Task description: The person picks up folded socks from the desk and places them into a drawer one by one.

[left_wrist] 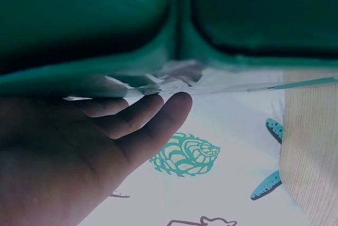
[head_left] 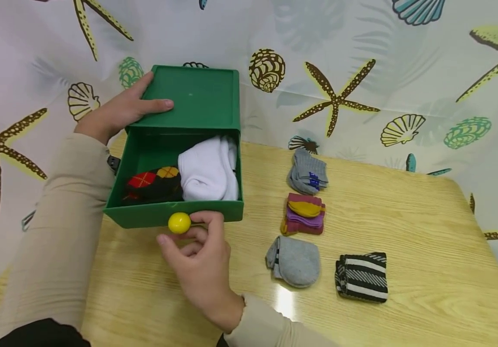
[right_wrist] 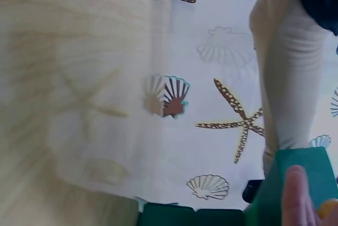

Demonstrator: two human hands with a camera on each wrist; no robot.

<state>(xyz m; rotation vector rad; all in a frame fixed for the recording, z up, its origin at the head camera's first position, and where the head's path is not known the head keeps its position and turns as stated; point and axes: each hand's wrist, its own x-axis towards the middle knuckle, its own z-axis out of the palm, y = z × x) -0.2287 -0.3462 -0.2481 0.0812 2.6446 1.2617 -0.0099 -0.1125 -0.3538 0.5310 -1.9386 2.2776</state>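
Observation:
A green box (head_left: 192, 96) stands against the patterned cloth with its drawer (head_left: 144, 214) pulled out toward me. Inside the drawer lie a white folded sock pair (head_left: 209, 168) and dark argyle socks (head_left: 153, 183) with red and yellow diamonds. My left hand (head_left: 120, 108) rests on the box's left top corner, thumb across the top. In the left wrist view its fingers (left_wrist: 153, 125) lie fairly straight along the green side. At the drawer front, my right hand (head_left: 205, 267) has its fingers curled about the yellow round knob (head_left: 179, 223); the thumb stands a little apart from it.
Right of the box on the wooden table (head_left: 431, 231) lie folded grey socks (head_left: 307, 171), maroon and purple socks (head_left: 304, 214), light grey socks (head_left: 296, 260) and black-and-white striped socks (head_left: 361, 277). Cloth with starfish and shells (head_left: 335, 99) hangs behind.

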